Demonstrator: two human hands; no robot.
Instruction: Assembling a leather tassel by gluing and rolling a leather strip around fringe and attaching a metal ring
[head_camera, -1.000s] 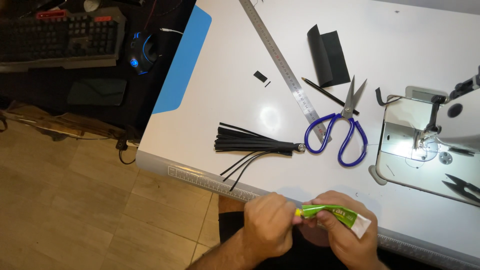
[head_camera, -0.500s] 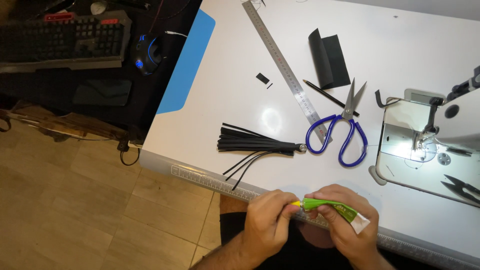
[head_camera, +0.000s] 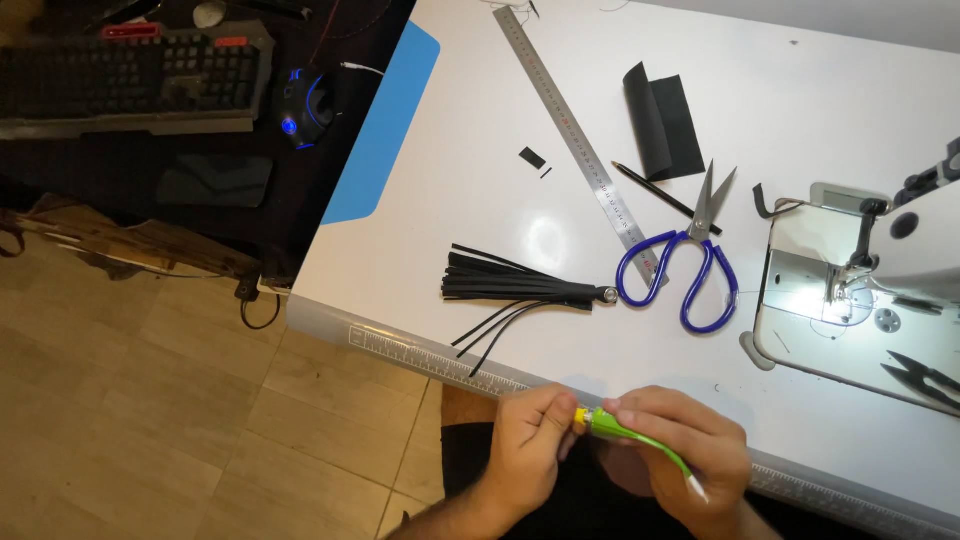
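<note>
Blue scissors, steel ruler, black tassel

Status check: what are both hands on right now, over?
Left hand pinching yellow cap. Right hand gripping green tube at table edge. Nothing in the way; black tassel lies apart.

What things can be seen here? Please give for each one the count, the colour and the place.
glue tube: 1, green with yellow cap, held at the table's near edge
tassel: 1, black, middle of the table
scissors: 1, blue handles, right of the tassel
steel ruler: 1, silver, lying diagonally on the table
pencil: 1, black, beside the scissors
folded black sheet: 1, black, far side of the table
sewing machine: 1, white, right
thread snips: 1, black, on the machine bed
table: 1, white
keyboard: 1, black, upper left
mouse: 1, black with blue light, beside the keyboard
left hand: 1, grip on the cap
right hand: 1, grip on the tube body
</note>
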